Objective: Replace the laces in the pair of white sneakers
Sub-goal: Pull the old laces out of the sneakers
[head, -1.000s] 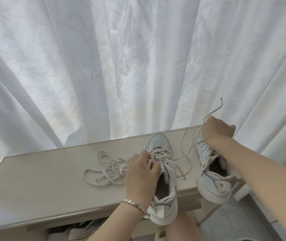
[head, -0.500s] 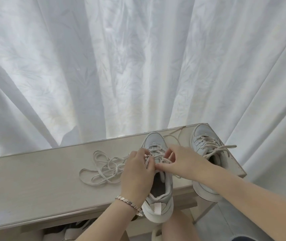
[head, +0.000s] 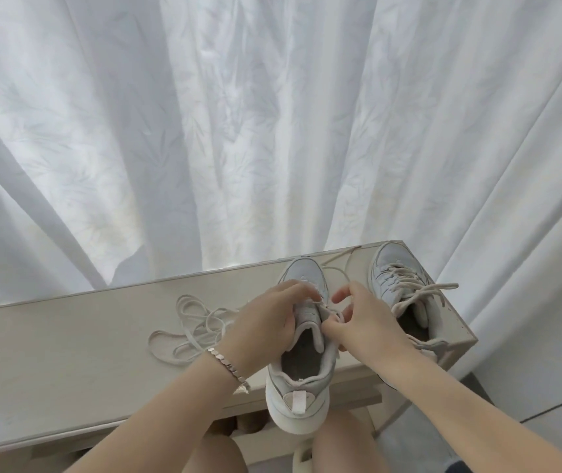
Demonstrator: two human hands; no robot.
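A pale, wood-grained desk [head: 68, 353] ran across the lower part of the head view, its long back edge close against a white curtain [head: 238, 131] that hung in deep folds and filled everything above. The curtain carried a faint leaf pattern, and light came through it. To the right of the desk a strip of grey floor [head: 545, 421] showed. Below the front edge the person's bare legs [head: 341, 448] were visible. Some dim shapes sat under the desk, too dark to name.

The near sneaker [head: 301, 401] stood on the right half of the desk with its toe pointing at the curtain and its heel hanging out past the front edge. The far sneaker [head: 394, 268] stood just beside it at the right end of the desk, laced, with its lace ends sticking out over the desk's right edge. Its heel was hidden behind the right forearm. The loose laces [head: 191, 322] lay in a tangled heap on the desk to the left of the near sneaker, partly covered by the left wrist, which wore a silver bracelet [head: 226, 363].

The left hand [head: 266, 322] gripped the near sneaker, fingers curled over its eyelet area. The right hand [head: 365, 322] pinched a lace [head: 341, 264] between thumb and fingers at the sneaker's upper eyelets, the forefinger raised and bent. That lace trailed on towards the back edge of the desk. Both hands hid most of the sneaker's lacing.
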